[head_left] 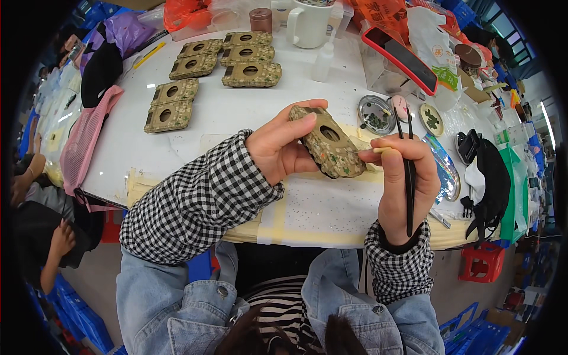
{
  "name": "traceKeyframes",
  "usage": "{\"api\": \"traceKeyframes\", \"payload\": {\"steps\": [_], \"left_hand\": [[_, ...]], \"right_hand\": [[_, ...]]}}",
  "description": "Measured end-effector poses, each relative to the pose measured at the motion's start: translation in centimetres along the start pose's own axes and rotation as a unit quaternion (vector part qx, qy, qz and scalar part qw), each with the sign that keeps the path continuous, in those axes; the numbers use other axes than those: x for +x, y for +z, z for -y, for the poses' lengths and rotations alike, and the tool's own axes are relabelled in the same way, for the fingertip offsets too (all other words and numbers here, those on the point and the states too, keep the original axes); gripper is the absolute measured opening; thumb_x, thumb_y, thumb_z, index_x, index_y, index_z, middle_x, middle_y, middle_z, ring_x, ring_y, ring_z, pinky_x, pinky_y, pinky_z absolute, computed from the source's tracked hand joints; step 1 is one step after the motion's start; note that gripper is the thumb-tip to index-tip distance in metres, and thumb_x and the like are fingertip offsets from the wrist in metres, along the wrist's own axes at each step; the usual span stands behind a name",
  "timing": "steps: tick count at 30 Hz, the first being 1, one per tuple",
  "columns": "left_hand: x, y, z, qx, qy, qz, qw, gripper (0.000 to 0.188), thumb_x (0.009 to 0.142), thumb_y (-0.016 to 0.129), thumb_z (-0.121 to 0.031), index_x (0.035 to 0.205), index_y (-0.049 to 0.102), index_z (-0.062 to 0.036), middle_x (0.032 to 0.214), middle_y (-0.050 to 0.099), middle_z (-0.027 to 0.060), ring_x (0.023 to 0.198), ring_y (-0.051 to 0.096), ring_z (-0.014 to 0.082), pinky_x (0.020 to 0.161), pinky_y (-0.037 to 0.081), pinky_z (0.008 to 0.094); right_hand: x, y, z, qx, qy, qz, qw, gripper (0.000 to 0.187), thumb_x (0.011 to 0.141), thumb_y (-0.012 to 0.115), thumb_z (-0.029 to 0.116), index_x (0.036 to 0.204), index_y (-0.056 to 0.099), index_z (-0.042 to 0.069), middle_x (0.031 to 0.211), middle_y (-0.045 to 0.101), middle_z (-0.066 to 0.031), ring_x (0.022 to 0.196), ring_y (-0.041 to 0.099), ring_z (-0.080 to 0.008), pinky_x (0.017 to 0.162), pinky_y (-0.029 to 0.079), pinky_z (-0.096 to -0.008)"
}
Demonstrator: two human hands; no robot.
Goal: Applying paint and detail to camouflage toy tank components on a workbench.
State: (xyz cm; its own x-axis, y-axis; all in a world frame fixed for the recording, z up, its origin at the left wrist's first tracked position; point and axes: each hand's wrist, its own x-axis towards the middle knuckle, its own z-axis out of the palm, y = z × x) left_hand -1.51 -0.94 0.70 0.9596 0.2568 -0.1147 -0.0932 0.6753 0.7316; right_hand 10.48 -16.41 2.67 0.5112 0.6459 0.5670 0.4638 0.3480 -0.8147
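My left hand (283,145) is closed around a camouflage-patterned model tank hull (332,145), its round opening facing up and its far end tilted to the left. Against the hull's right end, my right hand (408,177) pinches a small pale stick (378,149). That same hand also keeps black tweezers (409,183) tucked across its fingers, their tips pointing away from me. Several similar camouflage hulls (251,72) sit in groups on the white table (236,109), beyond my left hand. Just past my right hand is a round clear dish (377,115) with small dark green pieces.
Right of the dish lies a small oval tray (431,119) with green pieces. A red-cased phone (400,61) leans on a clear box. At the back stand a white mug (309,25) and a squeeze bottle (323,62). A black bag (494,177) is at right, pink mesh (89,142) at left.
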Motion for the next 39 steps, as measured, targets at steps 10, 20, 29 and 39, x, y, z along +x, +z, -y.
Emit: {"api": "traceKeyframes", "payload": {"steps": [10, 20, 29, 39], "left_hand": [[0.1, -0.5, 0.1, -0.013, 0.014, 0.01, 1.0, 0.048, 0.096, 0.04, -0.027, 0.136, 0.028, -0.0037, 0.122, 0.049, 0.015, 0.113, 0.053, 0.0254, 0.096, 0.047, 0.0396], [1.0, -2.5, 0.0, -0.063, 0.052, 0.05, 0.995, 0.047, 0.097, 0.036, -0.024, 0.136, 0.029, 0.0005, 0.123, 0.05, 0.0177, 0.113, 0.054, 0.0282, 0.088, 0.054, 0.0363], [0.8, -2.9, 0.2, -0.045, 0.068, 0.04, 0.996, 0.046, 0.097, 0.036, -0.025, 0.134, 0.032, 0.0016, 0.12, 0.052, 0.0167, 0.11, 0.056, 0.0257, 0.087, 0.054, 0.0356], [0.6, -1.7, -0.3, -0.031, 0.073, -0.037, 0.996, 0.043, 0.097, 0.038, -0.025, 0.132, 0.035, 0.0001, 0.115, 0.055, 0.0166, 0.106, 0.059, 0.0267, 0.086, 0.055, 0.0364]], "right_hand": [[-0.3, -4.1, -1.1, -0.288, -0.076, -0.052, 0.953, 0.008, 0.079, 0.064, -0.003, 0.087, 0.062, -0.002, 0.08, 0.061, -0.0095, 0.066, 0.055, -0.0162, 0.062, 0.043, -0.0251], [-0.2, -3.7, -2.3, -0.36, -0.1, 0.042, 0.927, 0.015, 0.076, 0.068, 0.002, 0.09, 0.063, 0.001, 0.078, 0.06, -0.0111, 0.064, 0.057, -0.0227, 0.058, 0.044, -0.0277], [-6.3, -3.3, 3.7, 0.472, 0.133, 0.312, 0.814, 0.018, 0.091, 0.055, 0.017, 0.098, 0.051, 0.001, 0.11, 0.056, -0.0337, 0.097, 0.059, -0.0401, 0.085, 0.048, -0.0439], [-9.7, 0.2, 5.4, 0.711, 0.116, 0.379, 0.581, 0.026, 0.082, 0.068, 0.012, 0.1, 0.05, 0.009, 0.12, 0.047, -0.0371, 0.11, 0.047, -0.0537, 0.085, 0.043, -0.0543]]}}
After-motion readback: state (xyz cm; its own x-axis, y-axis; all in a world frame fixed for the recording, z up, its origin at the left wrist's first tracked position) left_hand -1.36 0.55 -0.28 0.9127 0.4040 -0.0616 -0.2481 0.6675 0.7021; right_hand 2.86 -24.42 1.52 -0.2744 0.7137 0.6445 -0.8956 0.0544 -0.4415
